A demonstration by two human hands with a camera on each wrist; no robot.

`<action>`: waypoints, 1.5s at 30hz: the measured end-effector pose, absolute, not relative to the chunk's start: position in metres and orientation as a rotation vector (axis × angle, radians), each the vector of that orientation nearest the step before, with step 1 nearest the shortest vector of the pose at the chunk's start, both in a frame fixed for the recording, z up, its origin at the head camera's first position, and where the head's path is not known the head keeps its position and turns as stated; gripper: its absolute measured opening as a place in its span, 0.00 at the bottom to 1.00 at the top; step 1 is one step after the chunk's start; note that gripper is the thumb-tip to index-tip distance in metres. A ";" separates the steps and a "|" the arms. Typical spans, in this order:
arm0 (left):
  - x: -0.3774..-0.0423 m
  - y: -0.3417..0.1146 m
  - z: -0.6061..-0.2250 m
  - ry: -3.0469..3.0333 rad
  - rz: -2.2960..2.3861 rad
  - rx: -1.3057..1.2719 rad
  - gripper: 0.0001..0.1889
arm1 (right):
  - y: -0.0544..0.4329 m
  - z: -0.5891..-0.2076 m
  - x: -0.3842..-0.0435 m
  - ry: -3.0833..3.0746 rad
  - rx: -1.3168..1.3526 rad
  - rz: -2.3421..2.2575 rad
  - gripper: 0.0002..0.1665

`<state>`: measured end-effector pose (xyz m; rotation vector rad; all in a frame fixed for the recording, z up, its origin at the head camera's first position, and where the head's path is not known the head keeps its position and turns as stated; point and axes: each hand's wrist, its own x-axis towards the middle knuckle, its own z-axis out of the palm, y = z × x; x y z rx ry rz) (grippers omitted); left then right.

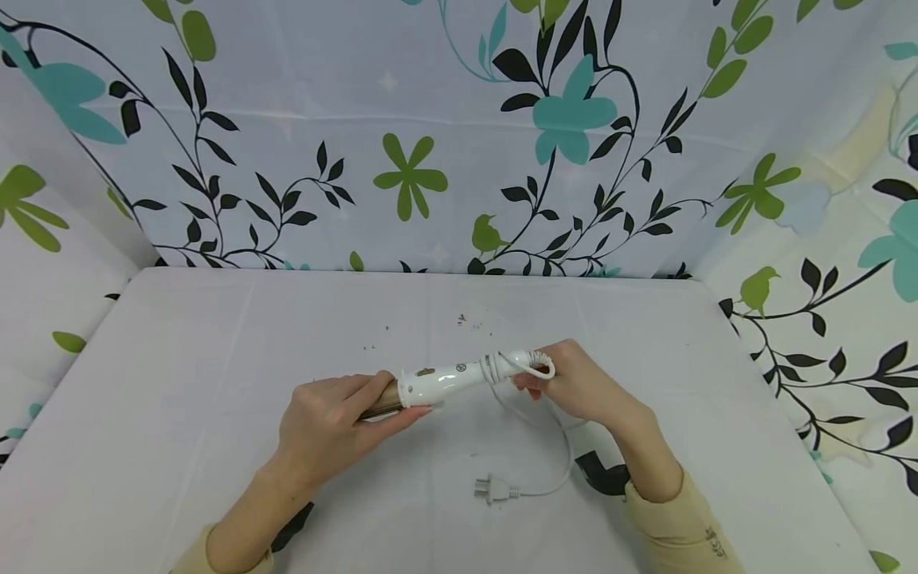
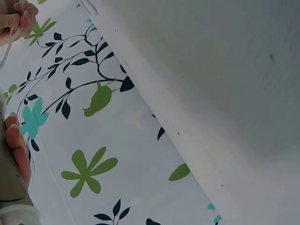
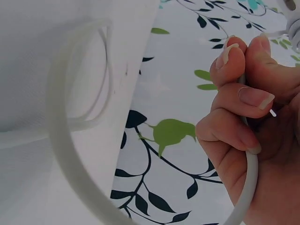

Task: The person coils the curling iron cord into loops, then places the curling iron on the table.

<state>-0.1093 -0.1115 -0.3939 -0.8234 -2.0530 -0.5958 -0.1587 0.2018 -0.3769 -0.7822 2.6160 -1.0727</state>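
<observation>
Pale yellow cloth sleeves (image 1: 681, 518), two, pushed back off the wrists, presumably to keep fabric from the work; a curved black piece (image 1: 602, 476), smooth, beside the right forearm. White two-pin plug (image 1: 496, 489), moulded, with ribbed neck, at the end of a loose loop; whether it touches the table cannot be told. Right hand (image 1: 584, 387): fingers curled round the smooth, round white cord (image 1: 566, 458), which runs through the fist, a hold that seems meant to control its slack. Left hand (image 1: 333, 422): gripping the brown metallic-looking barrel, thumb stretched along the underside towards the handle, a grip that appears to bear the weight and leave the other hand to the cord. Glossy white plastic handle with a brown barrel (image 1: 445, 384): one cylindrical appliance, held over the middle of the table, tilted slightly; collar at the barrel end, brown patch and round mark on top, turns of cord round the far end, probably for compactness. White matt table covering (image 1: 215, 446), faintly creased; small brown crumbs (image 1: 461, 320) beyond the appliance. Printed fabric hanging (image 1: 287, 96), soft-folded, with green flowers, turquoise shapes and black leafy stems.
</observation>
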 end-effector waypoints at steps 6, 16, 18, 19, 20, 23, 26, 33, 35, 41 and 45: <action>-0.109 -0.115 -0.397 -2.181 -0.642 -0.695 0.31 | 0.191 -0.379 -0.159 2.674 -0.832 -1.029 0.07; -0.111 -0.116 -0.396 -2.292 -0.539 -0.542 0.35 | 0.178 -0.381 -0.154 2.731 -0.996 -1.003 0.12; -0.111 -0.117 -0.396 -2.326 -0.525 -0.526 0.36 | 0.175 -0.381 -0.153 2.731 -1.008 -1.001 0.12; -0.111 -0.118 -0.396 -2.344 -0.525 -0.520 0.36 | 0.174 -0.382 -0.153 2.733 -1.011 -1.000 0.12; -0.111 -0.119 -0.396 -2.366 -0.530 -0.513 0.34 | 0.173 -0.382 -0.152 2.736 -1.011 -0.996 0.12; -0.111 -0.121 -0.397 -2.432 -0.557 -0.465 0.27 | 0.169 -0.384 -0.150 2.751 -1.054 -0.973 0.09; -0.112 -0.124 -0.397 -2.486 -0.581 -0.414 0.21 | 0.165 -0.387 -0.149 2.766 -1.089 -0.958 0.05; -0.116 -0.131 -0.394 -2.442 -0.535 -0.430 0.26 | 0.163 -0.393 -0.148 2.846 -1.042 -1.007 0.08; -0.117 -0.133 -0.394 -2.431 -0.536 -0.423 0.29 | 0.163 -0.394 -0.149 2.881 -1.024 -1.008 0.08; -0.119 -0.138 -0.392 -2.440 -0.534 -0.376 0.33 | 0.164 -0.394 -0.151 2.989 -0.814 -1.039 0.04; -0.119 -0.140 -0.391 -2.430 -0.500 -0.358 0.36 | 0.165 -0.393 -0.151 3.043 -0.726 -1.087 0.05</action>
